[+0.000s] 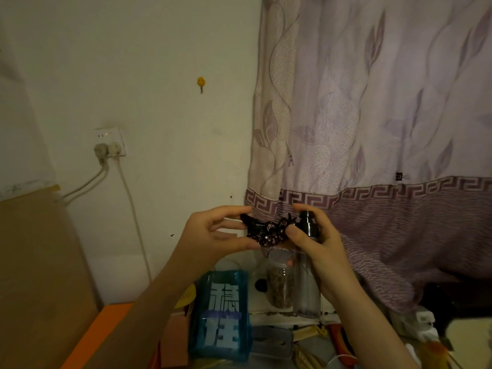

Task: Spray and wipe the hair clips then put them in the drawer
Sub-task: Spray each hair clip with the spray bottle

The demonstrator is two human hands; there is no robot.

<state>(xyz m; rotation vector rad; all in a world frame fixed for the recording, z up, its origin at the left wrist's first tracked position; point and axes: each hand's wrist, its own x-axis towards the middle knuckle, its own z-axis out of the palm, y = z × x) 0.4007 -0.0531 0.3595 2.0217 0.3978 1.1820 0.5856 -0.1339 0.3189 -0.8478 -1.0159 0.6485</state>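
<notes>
Mauve leaf-patterned curtain (372,115) filling the right half, with a Greek-key band low down. Cream wall (159,75) taking the left half. Brown board (34,262) leaning at the left, an orange surface (101,334) beside its foot. Blue translucent pouch (221,315) with large white characters lying low in the middle, among clutter too dim to name. Clear spray bottle (307,262) with a black pump top held upright in front of the curtain's lower band, gripped by the right hand (316,249): fingers wrapped round the body, thumb across the front, index finger resting on top of the nozzle. Left hand (213,235) just to its left, pinching one end of a dark hair clip (266,231) between thumb and fingertips. Clip raised in the air between the two hands, studded with small pale stones, its far end just beside the bottle's nozzle. Clear jar (279,280) with brownish contents standing below the clip, next to the bottle. White socket (110,142) on the wall with two plugs, cables trailing down. Small yellow smiley hook (201,82) higher up on the wall.
</notes>
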